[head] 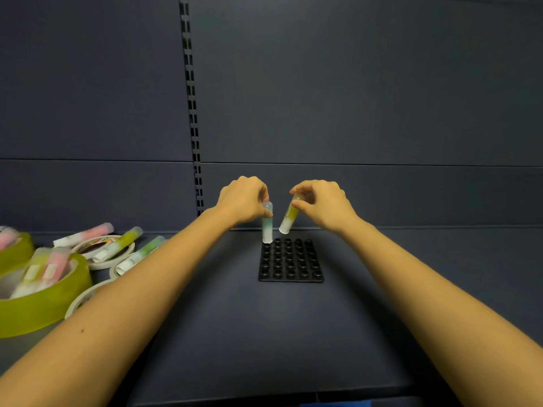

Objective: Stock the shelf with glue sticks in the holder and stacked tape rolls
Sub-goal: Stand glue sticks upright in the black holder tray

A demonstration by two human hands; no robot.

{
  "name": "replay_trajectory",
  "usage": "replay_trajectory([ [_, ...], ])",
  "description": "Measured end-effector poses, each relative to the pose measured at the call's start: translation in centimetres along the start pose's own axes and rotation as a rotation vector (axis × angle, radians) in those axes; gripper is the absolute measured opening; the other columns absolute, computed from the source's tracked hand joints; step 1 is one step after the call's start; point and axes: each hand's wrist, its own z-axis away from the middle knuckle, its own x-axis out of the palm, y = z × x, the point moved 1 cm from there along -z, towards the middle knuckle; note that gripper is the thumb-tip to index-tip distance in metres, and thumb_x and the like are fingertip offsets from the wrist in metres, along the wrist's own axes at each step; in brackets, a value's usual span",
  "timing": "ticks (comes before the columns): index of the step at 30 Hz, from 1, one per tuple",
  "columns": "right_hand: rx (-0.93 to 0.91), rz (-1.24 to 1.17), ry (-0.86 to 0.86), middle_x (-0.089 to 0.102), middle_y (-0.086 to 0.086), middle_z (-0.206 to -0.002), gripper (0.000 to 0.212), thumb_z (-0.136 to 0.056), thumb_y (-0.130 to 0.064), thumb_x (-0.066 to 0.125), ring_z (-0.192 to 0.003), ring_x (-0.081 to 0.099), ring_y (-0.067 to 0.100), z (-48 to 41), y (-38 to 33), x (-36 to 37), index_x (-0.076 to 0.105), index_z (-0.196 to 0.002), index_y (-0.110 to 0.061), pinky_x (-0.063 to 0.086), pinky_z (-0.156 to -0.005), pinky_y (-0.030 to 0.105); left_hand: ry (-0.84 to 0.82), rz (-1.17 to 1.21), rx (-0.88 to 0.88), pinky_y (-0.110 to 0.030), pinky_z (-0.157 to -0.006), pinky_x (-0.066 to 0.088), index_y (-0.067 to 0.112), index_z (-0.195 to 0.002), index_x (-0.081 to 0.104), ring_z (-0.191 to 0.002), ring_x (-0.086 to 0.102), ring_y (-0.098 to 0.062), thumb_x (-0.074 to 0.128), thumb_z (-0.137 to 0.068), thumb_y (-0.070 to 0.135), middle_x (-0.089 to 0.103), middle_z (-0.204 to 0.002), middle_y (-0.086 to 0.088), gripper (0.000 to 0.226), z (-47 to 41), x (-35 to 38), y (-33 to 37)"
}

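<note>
Left hand (244, 201) pinches the blue stick (267, 227) upright at a corner hole of the holder (291, 279). Right hand (323, 205) pinches the yellow stick (289, 220) — tilted, above the holes.

A black holder (291, 261) with a grid of round sockets lies flat on the shelf (264, 333). A blue-green glue stick (267, 227) stands upright in its far-left corner socket, pinched by the left hand (242, 201). A yellow glue stick (289, 217) hangs tilted above the holder's far edge, pinched by the right hand (323, 202). Well left of the holder, loose glue sticks (119, 245) lie across white tape rolls (101, 265) and yellow-green tape rolls (38, 309).
</note>
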Motion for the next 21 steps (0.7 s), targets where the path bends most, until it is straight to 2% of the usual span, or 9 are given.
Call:
replay_trajectory([
  [3, -0.006, -0.035, 0.003, 0.067, -0.001, -0.109, 0.027, -0.09, -0.025, 0.061, -0.102, 0.062, 0.021, -0.2, 0.1, 0.2, 0.063, -0.117, -0.023, 0.051, -0.091, 0.04, 0.006, -0.01, -0.012, -0.034, -0.079, 0.05, 0.015, -0.096, 0.068, -0.094, 0.064, -0.023, 0.075, -0.077, 0.03, 0.069, -0.101, -0.003, 0.025, -0.1, 0.1, -0.2],
  [9, -0.003, -0.122, -0.015, 0.061, -0.007, -0.092, 0.033, -0.088, -0.019, 0.065, -0.093, 0.061, 0.02, -0.1, 0.1, 1.1, 0.052, -0.119, -0.018, 0.051, -0.088, 0.041, 0.058, -0.138, -0.01, -0.034, -0.079, 0.048, 0.015, -0.111, 0.068, -0.101, 0.063, -0.024, 0.07, -0.082, 0.034, 0.069, -0.111, -0.004, 0.035, -0.3, 0.8, 0.0],
  [14, -0.019, -0.116, -0.028, 0.063, -0.003, -0.093, 0.031, -0.089, -0.019, 0.064, -0.09, 0.061, 0.02, -0.2, -0.1, 1.9, 0.051, -0.117, -0.017, 0.052, -0.086, 0.038, 0.059, -0.254, 0.039, -0.033, -0.076, 0.044, 0.015, -0.118, 0.063, -0.103, 0.062, -0.027, 0.06, -0.089, 0.035, 0.066, -0.114, -0.006, 0.035, -0.2, 1.3, 0.4],
  [19, -0.021, -0.053, -0.015, 0.065, 0.005, -0.102, 0.023, -0.087, -0.022, 0.066, -0.095, 0.061, 0.024, -0.4, -0.5, 2.2, 0.06, -0.109, -0.016, 0.051, -0.085, 0.036, 0.023, -0.31, 0.044, -0.032, -0.071, 0.041, 0.012, -0.11, 0.064, -0.096, 0.062, -0.029, 0.05, -0.094, 0.029, 0.067, -0.107, -0.008, 0.027, 0.2, 1.1, 0.7],
  [21, -0.035, -0.014, -0.014, 0.066, 0.006, -0.104, 0.023, -0.087, -0.024, 0.067, -0.098, 0.061, 0.025, -0.5, -0.7, 2.1, 0.063, -0.108, -0.016, 0.051, -0.086, 0.037, -0.035, -0.303, 0.034, -0.033, -0.074, 0.041, 0.014, -0.119, 0.061, -0.103, 0.059, -0.029, 0.046, -0.094, 0.027, 0.064, -0.116, -0.008, 0.032, 0.3, 0.6, 0.7],
])
